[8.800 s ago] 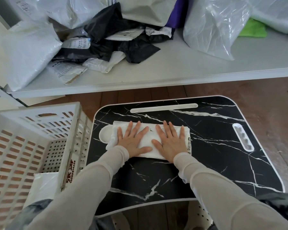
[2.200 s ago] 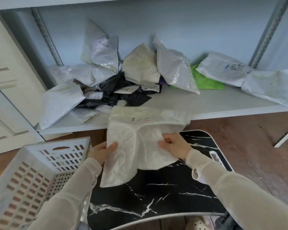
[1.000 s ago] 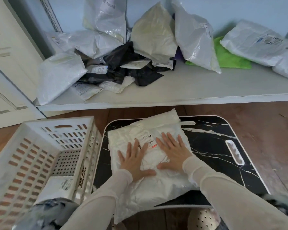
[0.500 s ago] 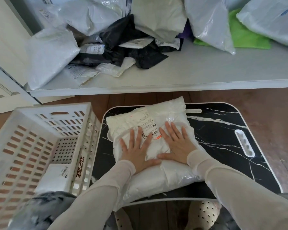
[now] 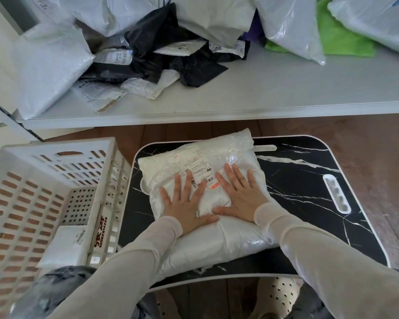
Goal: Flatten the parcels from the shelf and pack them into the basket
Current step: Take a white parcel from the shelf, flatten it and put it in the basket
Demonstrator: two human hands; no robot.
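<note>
The left hand (image 5: 184,208) and right hand (image 5: 242,199) lie side by side, palms down, fingers straight and spread, gripping nothing. The black marbled table (image 5: 309,192) sits over wood floor (image 5: 366,139) before a shelf (image 5: 263,93). The parcel (image 5: 219,242) lies under both palms; the basket (image 5: 55,153) sits left of the left hand.

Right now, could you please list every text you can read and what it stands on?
Nothing is surely quotable.
Basket wall: red characters, digits, blurred.
White parcel, shipping label: barcodes, print too small.
Shelf parcels, labels: too small.
Packed parcel, label: blurred.
</note>
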